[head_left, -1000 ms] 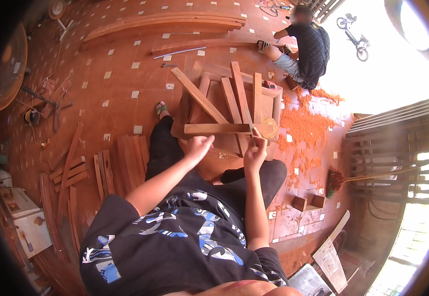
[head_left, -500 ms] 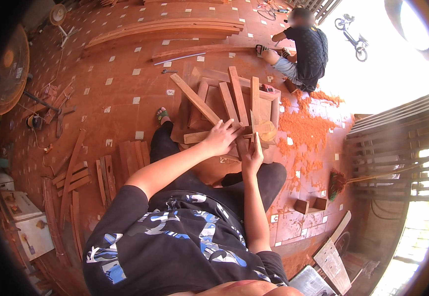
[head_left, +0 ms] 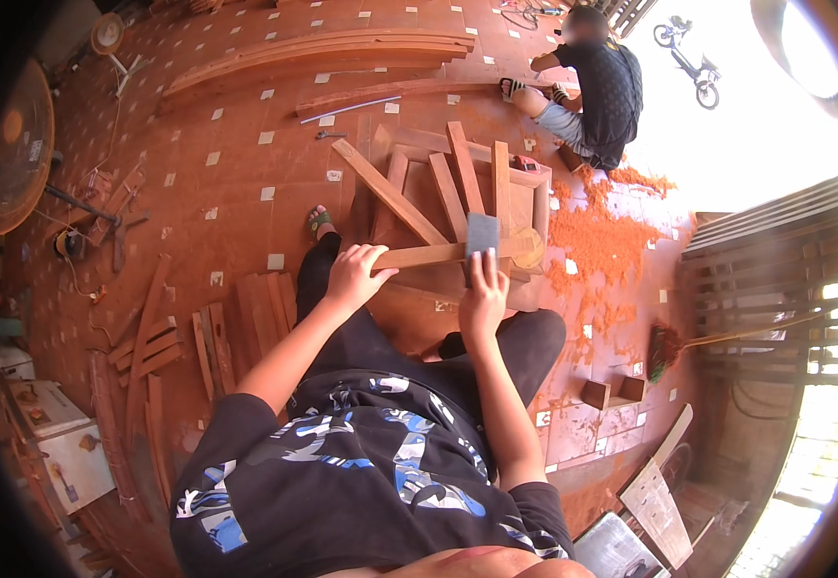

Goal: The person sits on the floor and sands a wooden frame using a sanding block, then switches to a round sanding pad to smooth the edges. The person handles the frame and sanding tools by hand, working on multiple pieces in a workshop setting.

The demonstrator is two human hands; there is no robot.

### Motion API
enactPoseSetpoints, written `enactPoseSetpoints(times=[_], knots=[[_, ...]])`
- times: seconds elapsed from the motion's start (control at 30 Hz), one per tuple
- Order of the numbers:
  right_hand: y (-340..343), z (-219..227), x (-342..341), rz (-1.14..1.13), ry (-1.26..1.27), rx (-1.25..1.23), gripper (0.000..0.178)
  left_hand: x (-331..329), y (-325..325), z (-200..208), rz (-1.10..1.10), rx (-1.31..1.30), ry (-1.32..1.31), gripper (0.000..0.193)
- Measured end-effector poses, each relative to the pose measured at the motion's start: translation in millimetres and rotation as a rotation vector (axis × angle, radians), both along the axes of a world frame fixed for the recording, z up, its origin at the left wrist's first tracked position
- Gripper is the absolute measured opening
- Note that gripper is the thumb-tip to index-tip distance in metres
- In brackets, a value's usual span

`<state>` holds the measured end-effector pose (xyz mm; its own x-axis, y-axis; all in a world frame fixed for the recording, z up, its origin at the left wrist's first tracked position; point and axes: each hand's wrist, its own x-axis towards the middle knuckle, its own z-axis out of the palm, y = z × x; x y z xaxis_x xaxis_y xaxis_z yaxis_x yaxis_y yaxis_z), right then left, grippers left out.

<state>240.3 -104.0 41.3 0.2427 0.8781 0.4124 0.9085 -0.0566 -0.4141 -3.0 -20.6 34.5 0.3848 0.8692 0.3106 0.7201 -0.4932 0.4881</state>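
Note:
My left hand (head_left: 353,278) is closed around the left end of a short wooden strip (head_left: 423,256), which lies crosswise in front of me. On the strip's right part my right hand (head_left: 484,297) presses a grey flat rectangular piece (head_left: 482,231) that looks like sandpaper, its fingers stretched up against it. The strip's right end rests near a round pale wooden disc (head_left: 530,252). Behind it, several loose wooden strips (head_left: 392,193) fan out over a reddish wooden frame panel (head_left: 541,207). A small red tool (head_left: 527,164) sits at the panel's far right corner.
Orange shavings (head_left: 602,236) cover the floor at right, beside a seated co-worker (head_left: 604,87). Long boards (head_left: 323,53) lie at the back. Wood offcuts (head_left: 267,306) are at my left, a fan (head_left: 16,144) beyond. A broom (head_left: 665,352) stands by slatted wood at right.
My left hand has moved left to grip the strip's end. The strip now lies level across, and the grey piece has come into view upright under my right hand's fingers.

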Motion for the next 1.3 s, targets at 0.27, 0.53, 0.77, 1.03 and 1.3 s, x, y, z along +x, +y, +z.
enactPoseSetpoints(times=[0.27, 0.53, 0.77, 1.03, 1.3], knots=[[-12.5, 26.5, -58.9, 0.619, 0.144, -0.091, 0.055, -15.2, 7.5, -18.3, -0.075, -0.056, -0.227, 0.038], [47.4, 58.8, 19.7, 0.166, 0.23, 0.29, 0.04, -34.9, -0.1, -1.1, 0.154, -0.537, -0.886, 0.026], [77.3, 58.6, 56.5, -0.032, 0.179, 0.254, 0.038, -54.0, 16.1, -37.3, 0.482, -0.738, -1.28, 0.03], [68.1, 18.8, 20.3, -0.151, 0.218, 0.325, 0.037, -73.4, 20.4, -45.3, 0.807, -0.825, -1.523, 0.026], [59.8, -16.3, 6.4, -0.026, -0.088, -0.014, 0.051, -75.0, 25.0, -51.1, 0.796, -0.837, -1.704, 0.03]])
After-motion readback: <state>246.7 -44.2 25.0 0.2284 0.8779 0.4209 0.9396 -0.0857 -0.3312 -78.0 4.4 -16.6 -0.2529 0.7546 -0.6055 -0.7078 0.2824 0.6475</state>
